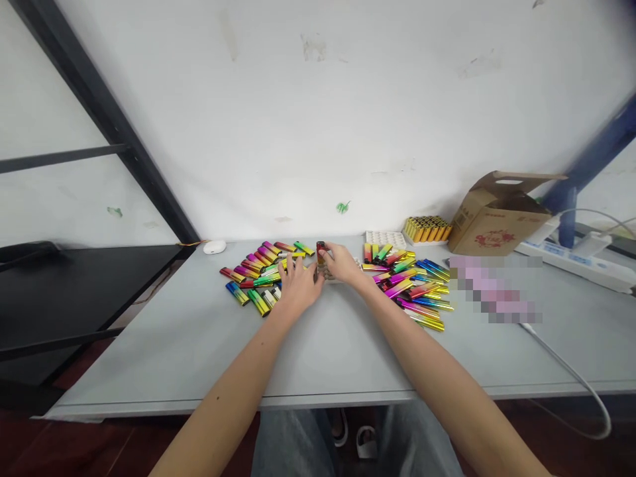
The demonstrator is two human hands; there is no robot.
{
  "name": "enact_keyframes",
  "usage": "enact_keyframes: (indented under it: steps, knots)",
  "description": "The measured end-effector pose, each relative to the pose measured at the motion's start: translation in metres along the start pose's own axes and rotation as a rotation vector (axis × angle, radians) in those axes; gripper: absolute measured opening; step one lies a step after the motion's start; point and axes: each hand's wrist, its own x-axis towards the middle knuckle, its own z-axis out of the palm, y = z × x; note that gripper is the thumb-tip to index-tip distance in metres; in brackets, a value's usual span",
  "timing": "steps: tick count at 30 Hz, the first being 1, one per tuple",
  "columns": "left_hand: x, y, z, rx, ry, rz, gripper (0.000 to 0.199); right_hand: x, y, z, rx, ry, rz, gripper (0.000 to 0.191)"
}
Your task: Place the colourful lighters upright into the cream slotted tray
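Observation:
Upright in the fingers of my right hand (339, 263) is a red lighter (320, 246), held over a pale tray with holes (330, 277) that my hands mostly cover. My left hand (299, 286) is just left of it, fingers spread above the lighters, its fingertips close to the tray. Around and beyond my left hand lies a loose pile of shiny lighters (258, 301) in purple, red, green, blue and yellow. To the right of my right hand, another pile of shiny two-coloured pieces (401, 286) is scattered; whether all are whole lighters I cannot tell.
A white tray with holes (385, 238) stands against the wall, beside a tray of upright yellow lighters (428, 229). Right of these are an open cardboard box (497, 222), a power strip (579, 262) and a blurred pink object (489, 288) with a white cable (566, 364). A white case (214, 247) lies back left.

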Motion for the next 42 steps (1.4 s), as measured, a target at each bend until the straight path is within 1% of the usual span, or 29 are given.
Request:
enact_keyframes:
  steps: [4, 6, 9, 10, 12, 14, 17, 19, 23, 26, 29, 31, 34, 39, 42]
  knots:
    - [0.000, -0.001, 0.001, -0.003, 0.003, 0.013, 0.036, -0.008, 0.000, -0.004, -0.130, -0.074, -0.005, 0.026]
    - [0.001, -0.003, -0.002, -0.011, 0.010, 0.018, 0.036, -0.014, 0.002, -0.013, -0.164, -0.047, -0.039, 0.032]
    - [0.005, -0.009, -0.009, -0.060, 0.036, 0.026, 0.036, -0.028, 0.010, -0.035, -0.245, 0.090, -0.133, 0.040]
    - [0.007, -0.012, -0.011, -0.082, 0.050, 0.028, 0.036, -0.034, 0.014, -0.045, -0.253, 0.118, -0.160, 0.041]
    - [0.012, -0.021, -0.014, -0.117, 0.076, 0.023, 0.036, -0.049, 0.025, -0.063, -0.267, 0.116, -0.204, 0.041]
    - [0.019, -0.031, -0.014, -0.139, 0.078, 0.005, 0.037, -0.063, 0.035, -0.077, -0.282, 0.095, -0.222, 0.040]
    - [0.034, -0.045, -0.010, -0.116, 0.011, -0.023, 0.039, -0.078, 0.043, -0.087, -0.248, 0.094, -0.206, 0.036]
    - [0.044, -0.050, -0.007, -0.100, -0.006, -0.038, 0.041, -0.081, 0.042, -0.088, -0.209, 0.096, -0.196, 0.035]
    - [0.055, -0.052, -0.001, -0.074, -0.056, 0.021, 0.043, -0.079, 0.037, -0.086, -0.159, 0.077, -0.203, 0.033]
    - [0.052, -0.052, 0.001, -0.058, -0.090, 0.051, 0.042, -0.078, 0.035, -0.086, -0.128, 0.079, -0.190, 0.030]
    - [0.048, -0.053, -0.001, -0.046, -0.112, 0.027, 0.042, -0.079, 0.033, -0.085, -0.091, 0.095, -0.185, 0.028]
    - [0.047, -0.053, -0.002, -0.039, -0.109, 0.023, 0.039, -0.080, 0.032, -0.084, -0.065, 0.103, -0.187, 0.027]
    - [0.046, -0.051, -0.005, -0.031, -0.093, 0.052, 0.035, -0.080, 0.030, -0.084, -0.038, 0.107, -0.176, 0.026]
    - [0.044, -0.046, -0.007, -0.036, -0.135, 0.067, 0.038, -0.080, 0.027, -0.084, -0.034, 0.116, -0.165, 0.025]
    - [0.043, -0.045, -0.005, -0.049, -0.126, 0.085, 0.037, -0.080, 0.026, -0.083, -0.034, 0.128, -0.170, 0.026]
